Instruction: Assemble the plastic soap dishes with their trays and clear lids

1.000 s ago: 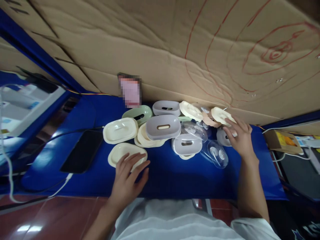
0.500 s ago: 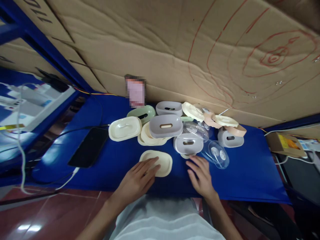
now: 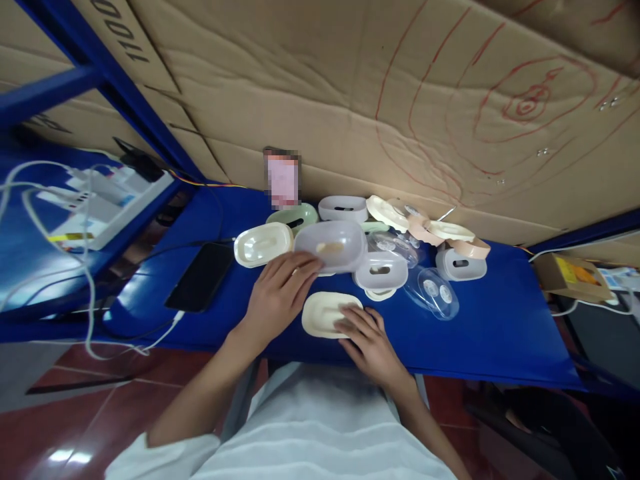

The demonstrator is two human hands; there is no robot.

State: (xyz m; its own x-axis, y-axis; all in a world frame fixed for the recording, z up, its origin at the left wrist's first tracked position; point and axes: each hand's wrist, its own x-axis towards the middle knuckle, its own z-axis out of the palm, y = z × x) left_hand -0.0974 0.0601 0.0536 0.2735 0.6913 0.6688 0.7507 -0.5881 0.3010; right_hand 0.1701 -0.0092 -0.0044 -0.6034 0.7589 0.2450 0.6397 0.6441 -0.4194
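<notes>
Four slotted grey trays (image 3: pixel 383 258) lie on the counter (image 3: pixel 480 333); cream shows through the slot of the blurred grey tray (image 3: pixel 353 239), whose near left edge the left hand (image 3: pixel 280 293) grips. The right hand's (image 3: pixel 370 339) fingers curve over one cream dish (image 3: pixel 319 313), hiding its right end; I cannot tell whether they grip. One cardboard box (image 3: pixel 557 291) holds something orange, hard to make out.

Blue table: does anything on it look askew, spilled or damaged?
Toward the right rear, a peach piece lies askew over a grey box rather than squarely; no spill or damage is discernible.
</notes>
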